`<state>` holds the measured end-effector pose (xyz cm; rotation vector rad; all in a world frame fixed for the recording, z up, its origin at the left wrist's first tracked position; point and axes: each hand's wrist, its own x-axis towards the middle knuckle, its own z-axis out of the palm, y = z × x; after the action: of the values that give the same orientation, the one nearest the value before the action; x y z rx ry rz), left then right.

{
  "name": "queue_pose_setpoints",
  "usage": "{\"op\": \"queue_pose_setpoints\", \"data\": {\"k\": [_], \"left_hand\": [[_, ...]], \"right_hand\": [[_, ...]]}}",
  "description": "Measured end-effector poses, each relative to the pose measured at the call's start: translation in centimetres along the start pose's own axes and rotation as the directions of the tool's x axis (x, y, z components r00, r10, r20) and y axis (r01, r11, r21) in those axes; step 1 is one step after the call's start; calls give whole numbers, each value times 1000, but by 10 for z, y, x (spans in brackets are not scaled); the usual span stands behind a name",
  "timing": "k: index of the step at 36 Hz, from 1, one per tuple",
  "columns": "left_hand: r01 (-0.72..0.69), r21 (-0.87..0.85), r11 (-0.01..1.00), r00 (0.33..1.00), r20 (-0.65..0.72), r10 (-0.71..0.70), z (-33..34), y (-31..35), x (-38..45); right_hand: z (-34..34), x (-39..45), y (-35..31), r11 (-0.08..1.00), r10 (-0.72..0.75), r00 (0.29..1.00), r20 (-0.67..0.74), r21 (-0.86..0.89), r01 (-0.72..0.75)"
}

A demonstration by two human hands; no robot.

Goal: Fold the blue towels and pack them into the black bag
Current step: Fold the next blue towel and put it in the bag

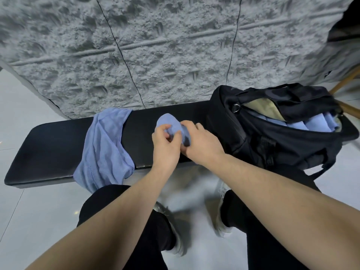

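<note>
- Head view: left hand (165, 141) and right hand (198, 141) both pinch a bunched blue towel (168, 120) over the table (48, 145), mid-fold.
- Right of the hands, the black bag (272, 137) gapes, towels inside; next comes packing.
- Left of the hands, another towel (105, 147) waits unfolded.

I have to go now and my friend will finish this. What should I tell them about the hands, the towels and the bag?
Left hand and right hand: both grip one small blue towel over the middle of the black bench, partly rolled or folded.
Loose towel: unfolded, draped across the bench to the left, hanging over its front edge.
Black bag: open at the right end of the bench.
Done: several packed towels already sit inside the bag.
Left: finish the held towel, pack it, then fold and pack the draped one.
</note>
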<state>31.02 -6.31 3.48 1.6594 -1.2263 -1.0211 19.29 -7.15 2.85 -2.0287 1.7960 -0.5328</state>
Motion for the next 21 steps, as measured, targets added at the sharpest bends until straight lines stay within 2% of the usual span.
{"op": "queue_pose_setpoints", "data": {"k": [8,13,18,21], "left_hand": [[192,-178,965,981,40,-188,11,29,-26],[321,-316,893,947,109,-302,12,50,-34],[290,-394,872,957,107,-269,7,60,-35],[238,-412,880,971,100,-215,4,64,-33]], "right_hand": [[-15,-31,-9,996,-1,999,-37,94,4],[-26,-44,-12,968,20,999,-42,250,-8],[-41,-55,-16,921,-6,1000,-2,389,7],[-52,-48,-12,827,59,997,-48,562,-22]]}}
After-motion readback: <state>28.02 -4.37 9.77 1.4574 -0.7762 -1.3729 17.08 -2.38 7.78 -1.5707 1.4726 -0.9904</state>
